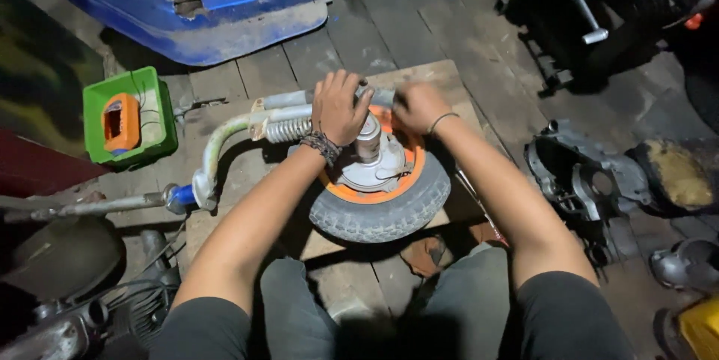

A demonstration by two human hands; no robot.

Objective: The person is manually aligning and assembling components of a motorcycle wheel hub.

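Both hands, left (pixel 338 108) and right (pixel 418 105), clamped a tool over the hub (pixel 369 152) of the wheel (pixel 382 195) lying on the board (pixel 419 75); a slip could probably skin knuckles.

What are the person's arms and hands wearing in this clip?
Both forearms are bare, with short dark grey sleeves ending at the upper arms. The left hand has dark braided cords stacked at the wrist; the right hand has a single thin dark band. No gloves.
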